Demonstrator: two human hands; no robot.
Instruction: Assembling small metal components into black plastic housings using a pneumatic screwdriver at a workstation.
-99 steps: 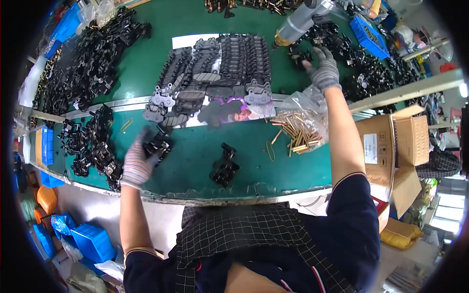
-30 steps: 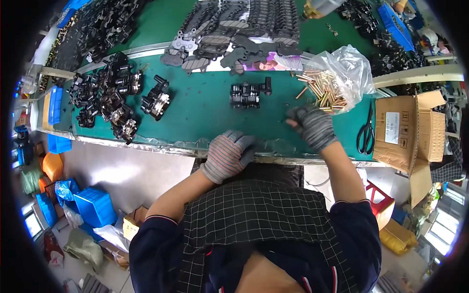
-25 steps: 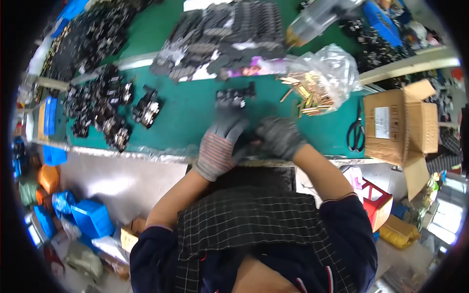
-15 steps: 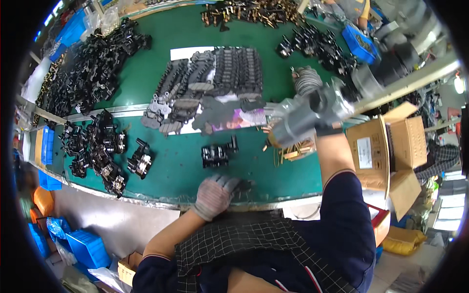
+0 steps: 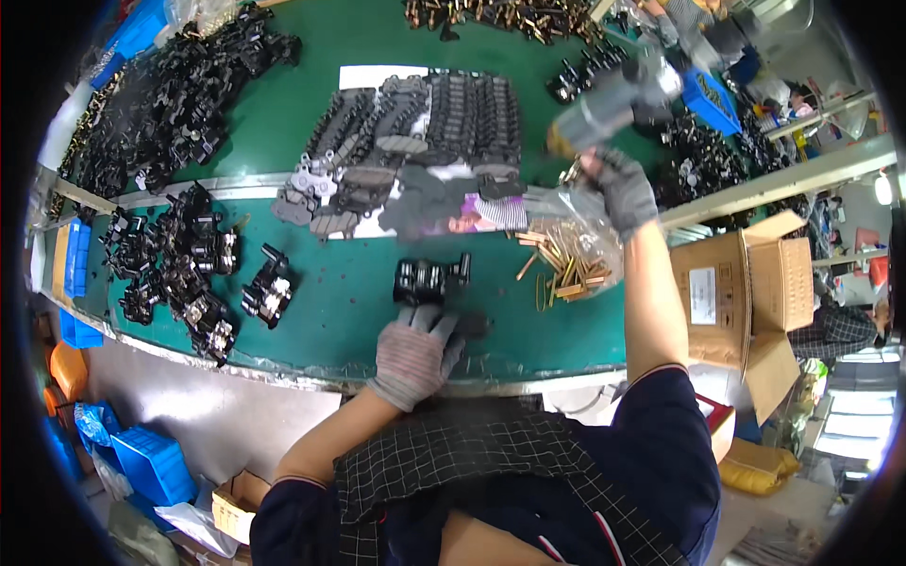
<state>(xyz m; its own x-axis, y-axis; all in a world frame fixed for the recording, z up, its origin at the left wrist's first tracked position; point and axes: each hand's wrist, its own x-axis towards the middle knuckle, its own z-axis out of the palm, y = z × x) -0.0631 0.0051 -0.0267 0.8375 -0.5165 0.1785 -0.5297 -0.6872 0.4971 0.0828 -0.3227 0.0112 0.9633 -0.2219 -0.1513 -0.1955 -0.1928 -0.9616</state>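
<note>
Front edge: bench (image 5: pixel 340 325) rim runs curved across; left hand (image 5: pixel 412 358) just inside it, mid-length, wrist over the rim.
Main part: black metal part (image 5: pixel 425 281), between front edge and metal rail (image 5: pixel 250 185), side arm toward the right end.
Left hand: gloved, fingers stretched to the part's near side; grip hidden, cannot tell. Dark patch by the thumb, unclear.
Right hand: gloved, raised toward the rear right, fingers bent, small metal bits (image 5: pixel 570 174) at the tips; held or not, cannot tell.
Room to move: green shows left of the main part up to a second black part (image 5: pixel 268 288), and right as far as brass-coloured pins (image 5: pixel 571 269).
Tight side: grey tool (image 5: pixel 599 113) hangs just beyond the right hand; clear bag (image 5: pixel 607 226) below it.
Carton label: white, on brown carton (image 5: pixel 722 325) at front right corner; print too small.
Sheet: printed, purple picture, under rows of dark flat pads (image 5: pixel 472 123); straddles rail.
Surface: green, dark specks; black heap (image 5: pixel 160 113) toward rear left corner.
Floor: pale, shiny; blue crate (image 5: pixel 156 462) off the front left.
</note>
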